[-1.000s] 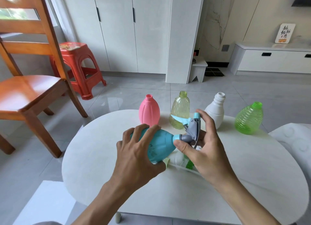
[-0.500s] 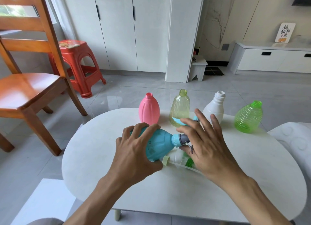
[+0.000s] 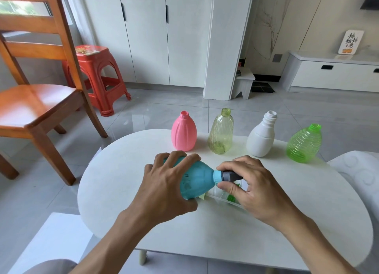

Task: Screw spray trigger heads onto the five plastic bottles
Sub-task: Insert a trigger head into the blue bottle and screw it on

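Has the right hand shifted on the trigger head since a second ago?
Yes. The right hand dropped from near the yellow-green bottle and now wraps the trigger head.

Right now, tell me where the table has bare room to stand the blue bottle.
Bare: the table's left end, left of the left hand, and its right end beyond the right hand. Crowded: the back edge, lined by the pink bottle, yellow bottle, white bottle and green bottle.
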Demonstrator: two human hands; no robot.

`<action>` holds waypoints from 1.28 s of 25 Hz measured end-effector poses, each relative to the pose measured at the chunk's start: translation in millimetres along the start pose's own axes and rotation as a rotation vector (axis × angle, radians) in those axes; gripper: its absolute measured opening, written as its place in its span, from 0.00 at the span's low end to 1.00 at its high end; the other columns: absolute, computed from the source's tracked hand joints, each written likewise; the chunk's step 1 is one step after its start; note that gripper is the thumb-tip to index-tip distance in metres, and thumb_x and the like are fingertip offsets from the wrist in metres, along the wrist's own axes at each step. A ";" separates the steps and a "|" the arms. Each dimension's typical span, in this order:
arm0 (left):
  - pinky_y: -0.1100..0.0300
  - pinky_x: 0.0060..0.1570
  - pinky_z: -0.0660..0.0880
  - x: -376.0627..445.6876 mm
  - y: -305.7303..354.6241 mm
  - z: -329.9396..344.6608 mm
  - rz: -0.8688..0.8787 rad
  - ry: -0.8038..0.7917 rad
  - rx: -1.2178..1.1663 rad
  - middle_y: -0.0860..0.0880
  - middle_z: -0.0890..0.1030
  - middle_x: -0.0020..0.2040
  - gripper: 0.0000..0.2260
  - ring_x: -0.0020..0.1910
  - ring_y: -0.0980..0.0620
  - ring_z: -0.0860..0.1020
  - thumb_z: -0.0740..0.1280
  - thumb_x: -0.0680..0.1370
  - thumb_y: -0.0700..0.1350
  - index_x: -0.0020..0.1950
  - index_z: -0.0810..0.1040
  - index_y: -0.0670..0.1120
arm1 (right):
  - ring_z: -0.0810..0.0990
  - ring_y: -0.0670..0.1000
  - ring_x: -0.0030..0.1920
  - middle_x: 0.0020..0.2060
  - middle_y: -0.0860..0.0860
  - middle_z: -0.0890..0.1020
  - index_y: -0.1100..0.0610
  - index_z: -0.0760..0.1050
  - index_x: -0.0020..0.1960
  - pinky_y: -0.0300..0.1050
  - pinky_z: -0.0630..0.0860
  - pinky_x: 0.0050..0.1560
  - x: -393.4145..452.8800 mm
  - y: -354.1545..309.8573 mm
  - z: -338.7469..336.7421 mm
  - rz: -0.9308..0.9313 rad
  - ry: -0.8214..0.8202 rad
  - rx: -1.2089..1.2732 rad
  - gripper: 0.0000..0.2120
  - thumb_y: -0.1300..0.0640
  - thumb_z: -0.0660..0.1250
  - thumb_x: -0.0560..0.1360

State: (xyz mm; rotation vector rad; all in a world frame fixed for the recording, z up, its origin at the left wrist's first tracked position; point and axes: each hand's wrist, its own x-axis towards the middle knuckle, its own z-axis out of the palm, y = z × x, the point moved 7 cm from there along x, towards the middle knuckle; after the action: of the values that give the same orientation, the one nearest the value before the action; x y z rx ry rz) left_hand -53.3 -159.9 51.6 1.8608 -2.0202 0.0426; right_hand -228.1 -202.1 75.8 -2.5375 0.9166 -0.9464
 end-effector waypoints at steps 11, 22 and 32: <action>0.50 0.50 0.76 0.3 -13.4 6.0 -0.041 -0.149 -0.292 0.64 0.71 0.57 0.38 0.53 0.51 0.70 0.72 0.58 0.60 0.67 0.64 0.65 | 0.77 0.52 0.50 0.43 0.47 0.82 0.55 0.82 0.50 0.48 0.73 0.52 1.7 -5.6 -10.8 -0.214 0.030 -0.217 0.15 0.60 0.80 0.65; 0.49 0.49 0.71 -2.1 4.7 -7.0 0.020 0.043 0.065 0.54 0.72 0.65 0.39 0.62 0.44 0.69 0.72 0.59 0.59 0.69 0.66 0.60 | 0.79 0.46 0.38 0.34 0.46 0.82 0.49 0.80 0.45 0.49 0.76 0.41 -2.7 16.5 7.3 0.243 -0.114 0.273 0.07 0.46 0.70 0.72; 0.47 0.49 0.72 1.8 4.2 -12.6 0.020 0.110 0.131 0.51 0.73 0.66 0.39 0.63 0.41 0.70 0.73 0.59 0.58 0.69 0.68 0.58 | 0.78 0.45 0.35 0.37 0.47 0.77 0.45 0.70 0.59 0.38 0.75 0.38 -6.8 21.2 24.1 0.513 -0.009 0.696 0.22 0.55 0.74 0.70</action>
State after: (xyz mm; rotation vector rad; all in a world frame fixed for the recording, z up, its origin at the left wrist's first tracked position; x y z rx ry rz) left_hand -54.0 -157.6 64.8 1.8717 -2.0041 0.2828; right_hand -225.9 -212.8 44.9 -1.6224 0.9538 -0.8817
